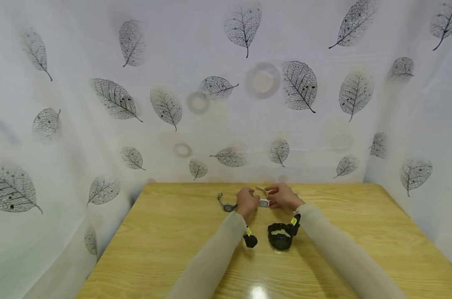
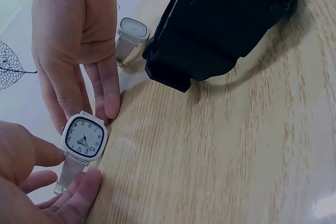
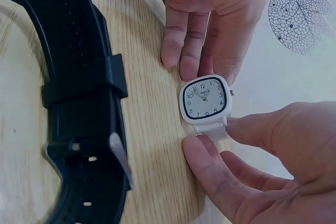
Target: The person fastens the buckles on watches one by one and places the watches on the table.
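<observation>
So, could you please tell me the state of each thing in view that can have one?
White watch, held in both hands, dial showing, fastening unclear
Grey watch, lying on the table, strap apparently open, partly hidden
Black watch, on the table, strap looped, apparently buckled
Pale watch, dial showing, strap partly hidden, fastening unclear
Left hand, gripping the white watch
Right hand, also gripping it

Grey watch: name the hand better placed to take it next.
Probably the left hand: the grey watch lies just beside it, on its outer side. The right hand is farther off, beyond the white watch, and would likely have to reach across.
</observation>
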Motion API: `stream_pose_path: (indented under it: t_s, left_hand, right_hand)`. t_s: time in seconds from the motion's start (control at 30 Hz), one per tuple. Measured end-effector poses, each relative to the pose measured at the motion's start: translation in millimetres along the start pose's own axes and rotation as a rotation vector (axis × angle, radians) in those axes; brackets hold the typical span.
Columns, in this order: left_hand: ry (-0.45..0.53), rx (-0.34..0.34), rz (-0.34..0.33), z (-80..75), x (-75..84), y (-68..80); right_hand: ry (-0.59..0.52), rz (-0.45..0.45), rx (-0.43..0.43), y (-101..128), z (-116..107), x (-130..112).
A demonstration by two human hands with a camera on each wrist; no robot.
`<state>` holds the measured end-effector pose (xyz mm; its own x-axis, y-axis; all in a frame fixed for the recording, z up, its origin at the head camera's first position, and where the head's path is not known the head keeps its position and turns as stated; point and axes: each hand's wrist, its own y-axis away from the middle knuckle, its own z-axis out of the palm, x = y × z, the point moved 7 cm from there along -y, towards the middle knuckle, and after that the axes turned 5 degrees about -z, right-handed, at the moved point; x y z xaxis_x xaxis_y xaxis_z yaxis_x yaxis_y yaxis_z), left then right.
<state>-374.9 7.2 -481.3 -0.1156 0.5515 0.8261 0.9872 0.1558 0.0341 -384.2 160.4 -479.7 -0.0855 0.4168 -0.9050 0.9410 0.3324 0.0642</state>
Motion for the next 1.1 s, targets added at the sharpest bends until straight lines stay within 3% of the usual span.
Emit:
stream_pose_path:
  t_s: [0.43,0.7,1.1]
  left_hand:
    - [0.065,-0.037,-0.028,-1.2,0.1,1.8]
    - [0.049,-0.008,-0.027,-2.1,-3.7,-0.3]
    - [0.154,0.007,-0.020,-1.6,-9.2,-2.8]
  right_hand:
    - [0.030,-0.044,-0.039,-3,0,1]
    - [-0.003,-0.039,-0.033,-2,-1,-3]
    - [-0.047,-0.026,0.047,2,-8,-4]
